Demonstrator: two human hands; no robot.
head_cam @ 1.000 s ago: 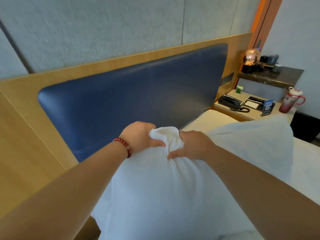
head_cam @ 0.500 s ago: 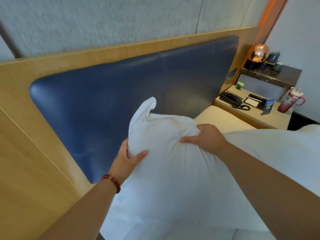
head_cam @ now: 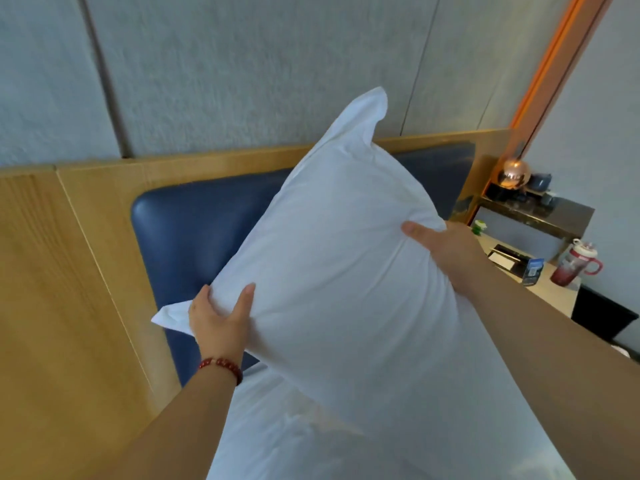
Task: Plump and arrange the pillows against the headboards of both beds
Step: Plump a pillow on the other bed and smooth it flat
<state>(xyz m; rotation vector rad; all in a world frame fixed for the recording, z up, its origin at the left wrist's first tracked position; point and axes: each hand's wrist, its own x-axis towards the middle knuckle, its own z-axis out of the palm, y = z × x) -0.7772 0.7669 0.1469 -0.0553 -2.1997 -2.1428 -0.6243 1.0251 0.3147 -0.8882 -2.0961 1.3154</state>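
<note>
Above the bed (head_cam: pixel 277 431), in front of the blue padded headboard (head_cam: pixel 194 237), I have the white pillow (head_cam: pixel 346 271) held aloft and tilted, one corner up. My left hand (head_cam: pixel 218 320) grips its lower-left edge; my right hand (head_cam: pixel 446 251) clutches the right edge, thumb pressed in. It looks light and very soft (the cover bunches under my fingers), so I judge opposite edges the best hold.

Pillow (head_cam: pixel 339 271) is blocking the middle and right of the headboard (head_cam: pixel 194 244); only the left padding is showing open. Wood panel (head_cam: pixel 62 306) is walling off the left. Bedside table (head_cam: pixel 554 296) with bottle (head_cam: pixel 569 268) is crowding the right. A gap is showing under the pillow's left corner, above the sheet (head_cam: pixel 277 438).
</note>
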